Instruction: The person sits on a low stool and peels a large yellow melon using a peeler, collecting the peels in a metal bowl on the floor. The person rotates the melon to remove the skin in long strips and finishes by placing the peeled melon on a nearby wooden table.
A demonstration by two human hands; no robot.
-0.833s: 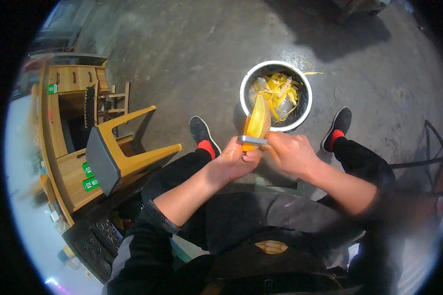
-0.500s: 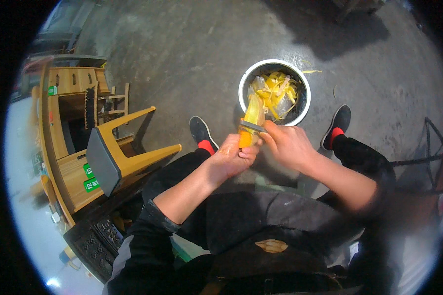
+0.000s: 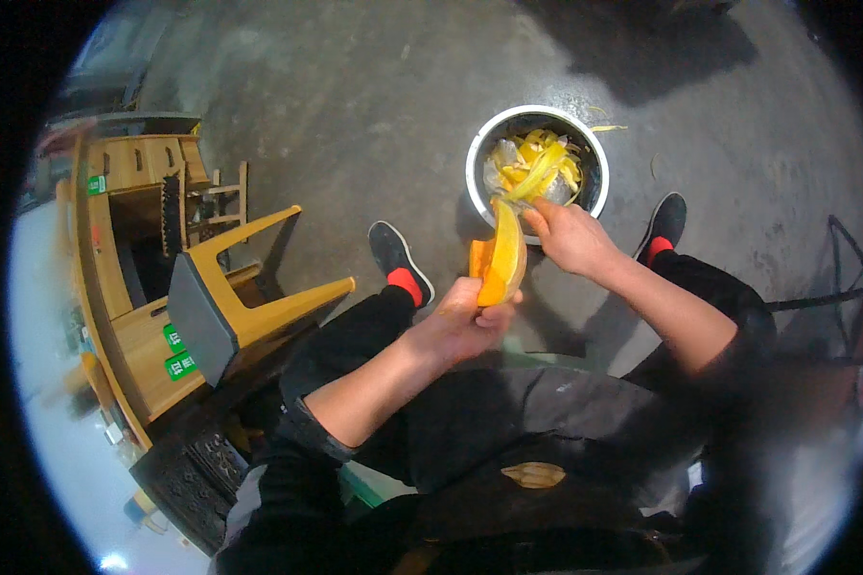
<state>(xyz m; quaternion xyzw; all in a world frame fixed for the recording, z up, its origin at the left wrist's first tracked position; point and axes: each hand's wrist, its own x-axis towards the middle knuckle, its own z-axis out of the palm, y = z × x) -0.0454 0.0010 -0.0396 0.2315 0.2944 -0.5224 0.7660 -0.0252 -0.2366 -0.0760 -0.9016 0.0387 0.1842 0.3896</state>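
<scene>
My left hand [image 3: 465, 318] grips the lower end of a pumpkin wedge [image 3: 506, 261], its fingers wrapped round it. The wedge stands tilted, with orange flesh and a partly pale yellow outer side. At its upper end is a grey peeler [image 3: 521, 204], mostly covered by my right hand [image 3: 573, 238], which is closed round it. Just beyond both hands a round bucket [image 3: 537, 111] with a white rim and dark inside sits on the floor. Yellow peel strips [image 3: 547, 171] and crumpled clear plastic lie in it.
A yellow-legged stool [image 3: 259, 316] with a grey seat lies on its side at my left, beside a wooden cabinet [image 3: 129, 163]. My shoes [image 3: 398, 251] stand left and right of the bucket. A few peel scraps [image 3: 609, 127] lie on the concrete floor; dark cords are at the right.
My right hand has moved the peeler away from me along the wedge to its far end, near the bucket. The wedge has turned in my left hand, which has moved slightly nearer me.
</scene>
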